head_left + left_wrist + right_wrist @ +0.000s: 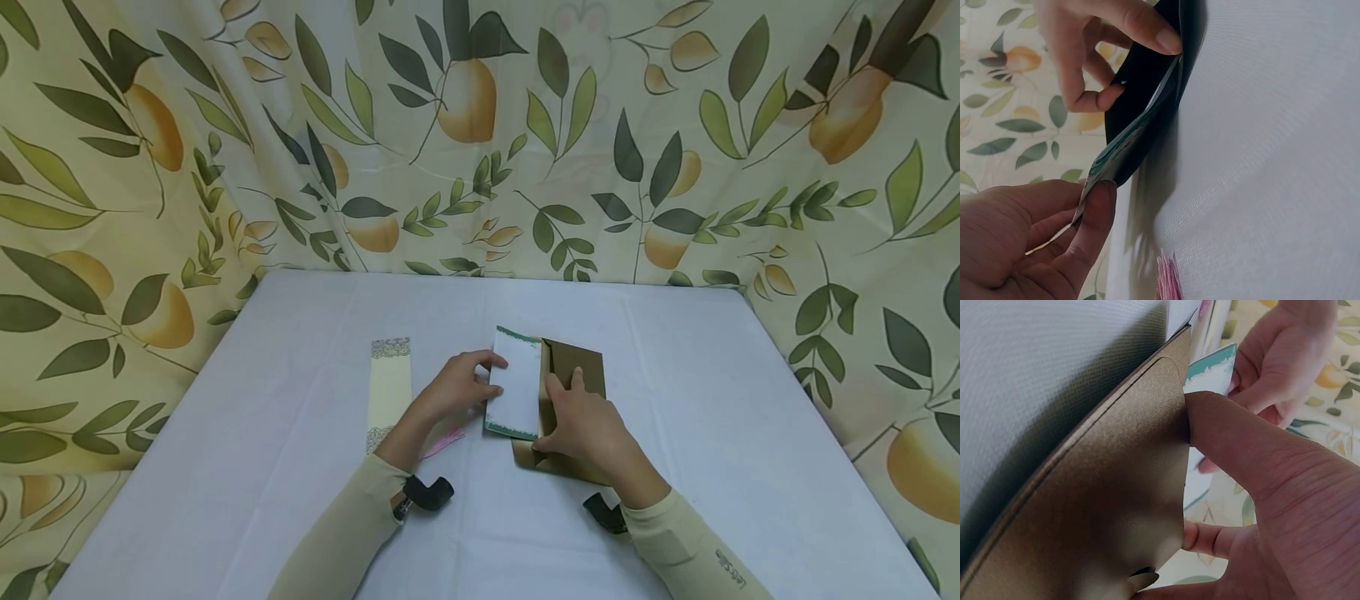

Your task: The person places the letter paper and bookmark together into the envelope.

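A white card (516, 387) with green patterned edges sits partly inside a bronze-coloured envelope (588, 360). My left hand (457, 385) pinches the card's outer left edge between thumb and fingers. In the left wrist view, the card (1113, 150) slants into the envelope's dark mouth. My right hand (588, 421) grips the envelope at that mouth, thumb at the near side and fingers at the far side. The right wrist view shows the envelope's face (1104, 456) tilted up from the cloth, with the green-edged card (1210, 372) sticking out past the right thumb.
A cream paper strip (390, 383) with lacy printed ends lies left of the card, partly behind the left forearm. Beside it is a pink tassel (444, 442). A white cloth covers the table (315, 333), and a fruit-patterned curtain (480, 200) hangs behind it.
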The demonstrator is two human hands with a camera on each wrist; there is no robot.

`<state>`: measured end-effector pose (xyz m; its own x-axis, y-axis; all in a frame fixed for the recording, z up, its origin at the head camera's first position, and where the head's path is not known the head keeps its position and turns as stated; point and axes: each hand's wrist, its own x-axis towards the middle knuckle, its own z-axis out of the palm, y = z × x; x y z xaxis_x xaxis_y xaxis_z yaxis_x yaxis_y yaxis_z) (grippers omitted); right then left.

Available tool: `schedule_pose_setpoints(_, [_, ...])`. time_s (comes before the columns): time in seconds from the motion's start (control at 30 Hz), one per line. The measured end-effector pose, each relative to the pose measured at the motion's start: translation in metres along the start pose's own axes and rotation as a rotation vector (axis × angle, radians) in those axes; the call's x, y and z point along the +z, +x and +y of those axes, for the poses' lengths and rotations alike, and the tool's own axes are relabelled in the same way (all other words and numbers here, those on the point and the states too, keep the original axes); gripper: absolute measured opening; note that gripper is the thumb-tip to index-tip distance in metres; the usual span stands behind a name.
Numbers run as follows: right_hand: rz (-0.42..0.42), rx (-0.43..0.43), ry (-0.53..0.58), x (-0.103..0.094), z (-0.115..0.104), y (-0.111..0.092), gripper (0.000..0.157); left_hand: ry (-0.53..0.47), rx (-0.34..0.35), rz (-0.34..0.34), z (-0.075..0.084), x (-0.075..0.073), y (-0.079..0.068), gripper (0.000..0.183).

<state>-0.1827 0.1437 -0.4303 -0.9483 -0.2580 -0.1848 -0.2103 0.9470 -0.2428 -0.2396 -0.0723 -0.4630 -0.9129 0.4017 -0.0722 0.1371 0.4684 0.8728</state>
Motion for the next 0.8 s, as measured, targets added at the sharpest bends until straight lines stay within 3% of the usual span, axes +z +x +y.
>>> schedule_pose_setpoints(0.8, [-0.003,0.007,-0.019,-0.0004,-0.0006,-0.0005,0.095,-0.004,-0.014,-0.046,-0.0032,0.0081,0.0034,0.035])
